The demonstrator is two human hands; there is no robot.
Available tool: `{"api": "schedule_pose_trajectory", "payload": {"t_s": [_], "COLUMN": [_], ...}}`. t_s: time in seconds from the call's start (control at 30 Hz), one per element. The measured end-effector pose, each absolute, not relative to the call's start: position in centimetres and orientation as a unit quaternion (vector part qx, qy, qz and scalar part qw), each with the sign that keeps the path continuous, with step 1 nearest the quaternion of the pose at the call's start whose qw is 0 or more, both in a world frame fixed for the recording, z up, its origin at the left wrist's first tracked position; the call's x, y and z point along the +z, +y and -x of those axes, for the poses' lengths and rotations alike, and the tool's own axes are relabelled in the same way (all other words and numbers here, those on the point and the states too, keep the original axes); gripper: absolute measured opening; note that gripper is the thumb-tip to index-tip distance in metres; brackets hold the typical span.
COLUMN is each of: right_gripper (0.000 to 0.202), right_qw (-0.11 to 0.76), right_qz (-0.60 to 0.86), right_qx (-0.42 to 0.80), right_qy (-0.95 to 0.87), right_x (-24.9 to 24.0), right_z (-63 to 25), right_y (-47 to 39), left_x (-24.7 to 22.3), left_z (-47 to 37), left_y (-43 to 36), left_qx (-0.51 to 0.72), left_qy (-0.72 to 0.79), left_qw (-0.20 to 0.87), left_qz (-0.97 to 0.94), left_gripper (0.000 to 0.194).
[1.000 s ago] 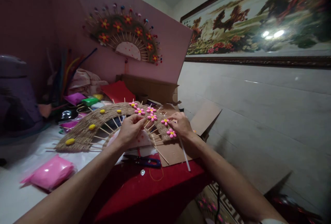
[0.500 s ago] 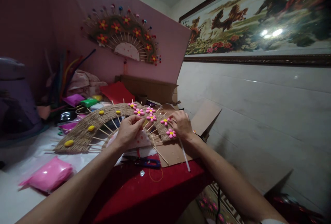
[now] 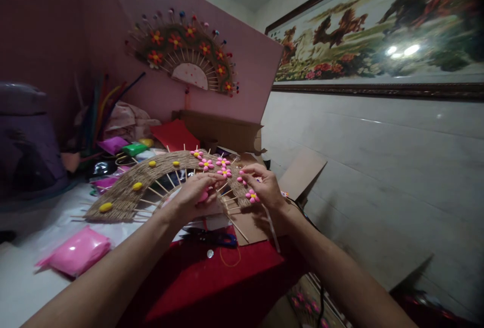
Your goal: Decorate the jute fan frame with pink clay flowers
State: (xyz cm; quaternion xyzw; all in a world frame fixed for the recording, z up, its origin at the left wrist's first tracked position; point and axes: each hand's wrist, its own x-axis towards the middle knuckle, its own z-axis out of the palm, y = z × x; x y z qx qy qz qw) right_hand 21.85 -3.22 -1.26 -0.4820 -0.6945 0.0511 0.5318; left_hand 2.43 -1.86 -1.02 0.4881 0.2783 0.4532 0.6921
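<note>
A woven twine fan (image 3: 126, 186) on thin wooden sticks lies across the table, with pink-petalled flowers and yellow clay dots on its band. My left hand (image 3: 194, 192) is curled over the fan's inner opening, holding a lump of pink clay (image 3: 203, 195) in its fingers. Pinched fingertips of my right hand (image 3: 266, 184) are at a pink flower (image 3: 242, 177) on the right side of the band and partly cover it. Whether anything small is between them is hidden. Just below the right fingers sits another pink flower (image 3: 252, 196) with a yellow centre.
Blue-handled snips (image 3: 219, 238) rest on the red cloth (image 3: 181, 282), near a small clear gem (image 3: 210, 254). A bag of pink clay (image 3: 77, 252) lies at left. Behind the fan are coloured clay packs (image 3: 134, 149) and cardboard (image 3: 223, 131). A finished fan (image 3: 189, 55) hangs beyond.
My left hand has shifted right and turned, so the pink clay in it now shows. The right fingertips have moved slightly left over the flower. The whole view has shifted a little.
</note>
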Motion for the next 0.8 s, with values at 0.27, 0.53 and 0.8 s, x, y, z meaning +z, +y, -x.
{"api": "schedule_pose_trajectory", "payload": {"t_s": [0.27, 0.53, 0.8], "right_gripper": [0.019, 0.020, 0.027], "right_qw": [0.468, 0.392, 0.296], "right_qz": [0.431, 0.645, 0.667], "right_qx": [-0.029, -0.113, -0.201], "right_qy": [-0.771, -0.646, -0.653], "right_x": [-0.9, -2.1, -4.0], "right_z": [-18.2, -23.4, -23.4], "right_y": [-4.8, -2.8, -2.0], "left_x": [-2.1, -1.1, -1.9], "left_z": [-2.3, -2.2, -2.0], "left_y": [-1.7, -1.1, -0.4], "left_qx": [0.361, 0.477, 0.494], "left_qy": [0.176, 0.253, 0.247], "left_qw": [0.760, 0.720, 0.721], "left_qz": [-0.511, -0.437, -0.419], "left_gripper": [0.030, 0.012, 0.021]}}
